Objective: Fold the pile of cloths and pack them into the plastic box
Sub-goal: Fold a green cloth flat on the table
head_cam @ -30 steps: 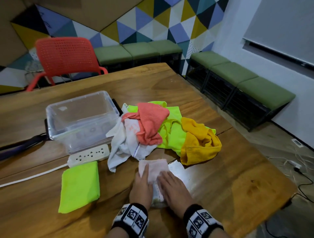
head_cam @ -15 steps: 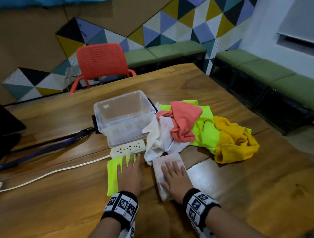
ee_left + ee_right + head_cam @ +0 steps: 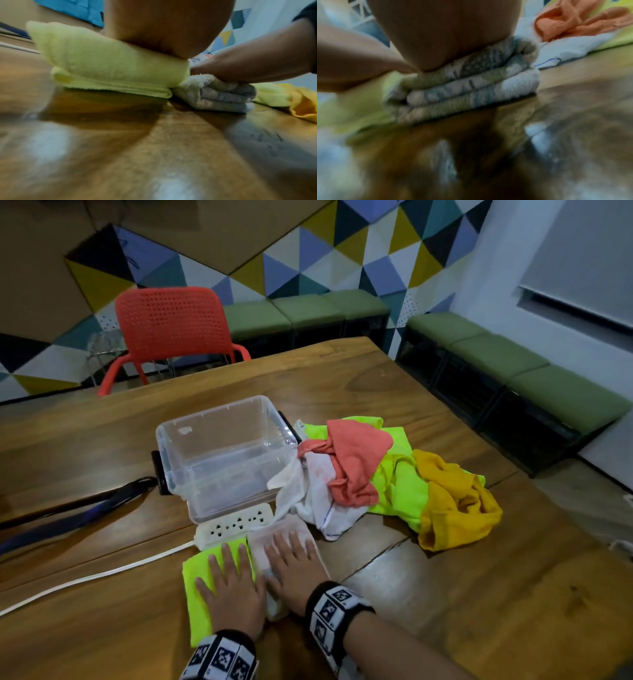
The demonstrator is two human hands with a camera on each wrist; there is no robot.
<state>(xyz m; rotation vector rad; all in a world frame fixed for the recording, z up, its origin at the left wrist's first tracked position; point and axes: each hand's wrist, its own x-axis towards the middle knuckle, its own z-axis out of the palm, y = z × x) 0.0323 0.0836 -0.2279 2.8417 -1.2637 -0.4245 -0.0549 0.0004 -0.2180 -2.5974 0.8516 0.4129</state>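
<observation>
**Both palms flat on two folded cloths, table front edge**

Left hand [image 3: 233, 587]: fingers straight and spread, palm pressing flat on the folded neon-green cloth [image 3: 197, 604]. Nothing gripped.

Right hand [image 3: 294, 570]: fingers straight, flat on the folded white cloth [image 3: 270, 537]. Nothing gripped. Right wrist view shows this cloth [image 3: 471, 86] as a stack of several layers under the palm; the picture is blurred.

Left wrist view: folded green cloth [image 3: 109, 65] and folded white cloth [image 3: 216, 97] lie side by side, edges touching, both on the wooden table [image 3: 479, 594].

White power strip [image 3: 233, 523] sits just beyond both folded cloths, touching or nearly touching their far edges; its cord runs off to the left.

Clear plastic box [image 3: 222, 453] stands behind the power strip, open, no cloth inside.

Unfolded pile to the right of the box: white cloth [image 3: 318, 494] against the box wall, coral cloth [image 3: 352, 460] on top, neon-green cloth [image 3: 400, 484], mustard cloth [image 3: 455, 501] at the right end.

Red chair [image 3: 168, 326] at the far side of the table.
</observation>
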